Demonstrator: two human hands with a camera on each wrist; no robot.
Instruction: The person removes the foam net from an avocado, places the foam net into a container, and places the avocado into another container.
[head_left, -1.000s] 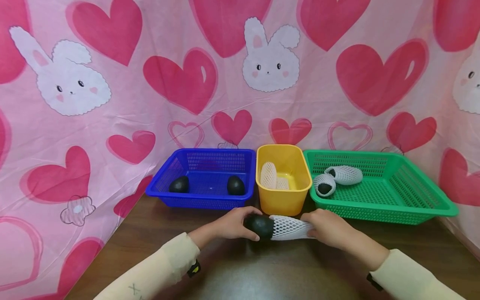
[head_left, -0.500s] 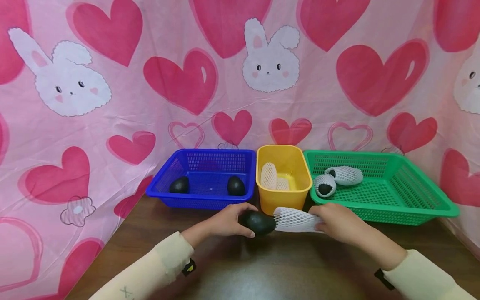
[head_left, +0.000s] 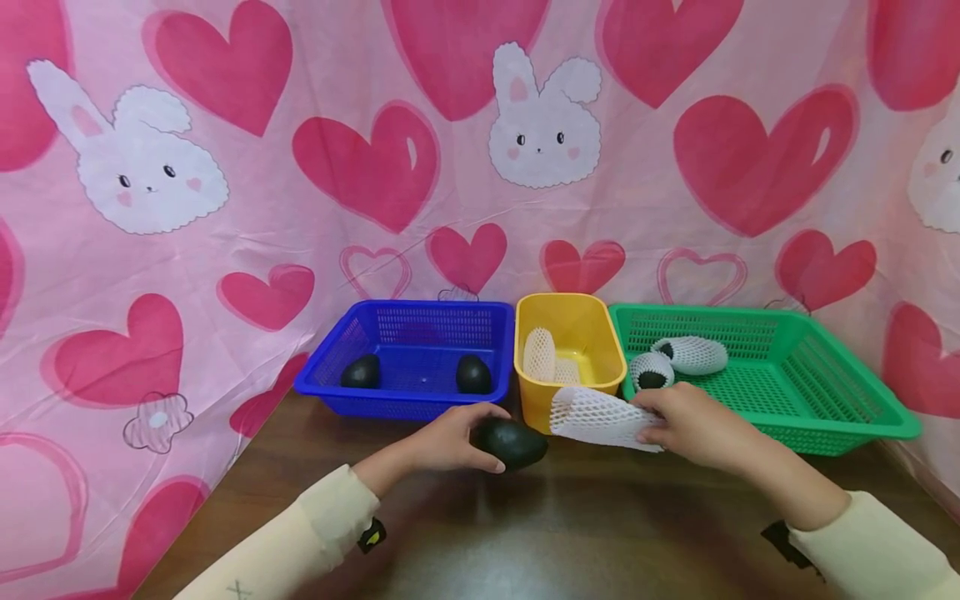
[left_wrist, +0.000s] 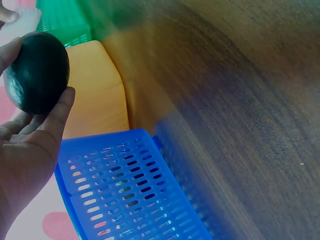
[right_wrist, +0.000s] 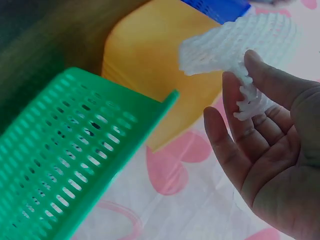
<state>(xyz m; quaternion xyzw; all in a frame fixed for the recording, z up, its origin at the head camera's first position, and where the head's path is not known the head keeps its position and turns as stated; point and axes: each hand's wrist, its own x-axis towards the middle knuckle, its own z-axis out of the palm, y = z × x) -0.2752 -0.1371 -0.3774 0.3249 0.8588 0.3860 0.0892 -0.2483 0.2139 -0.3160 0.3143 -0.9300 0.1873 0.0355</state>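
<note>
My left hand (head_left: 446, 442) grips a dark, smooth avocado (head_left: 512, 442) between thumb and fingers, above the table in front of the yellow bin. The same bare avocado (left_wrist: 40, 72) fills the hand in the left wrist view. My right hand (head_left: 701, 423) pinches one end of a white foam net sleeve (head_left: 600, 417). In the right wrist view thumb and fingertips meet on the sleeve (right_wrist: 240, 42), which hangs flattened with nothing seen inside. Sleeve and avocado are apart, the sleeve slightly higher and to the right.
A blue basket (head_left: 405, 398) at the left holds two bare avocados. The yellow bin (head_left: 534, 408) in the middle contains white foam net sleeves. At the right, a green basket (head_left: 825, 429) carries two avocados in net sleeves. All three stand along the back of the wooden table (head_left: 465, 542).
The foam net sleeve has come off the avocado; my right hand has moved it right and up, towards the yellow bin's front. My left hand has shifted slightly left with the avocado.
</note>
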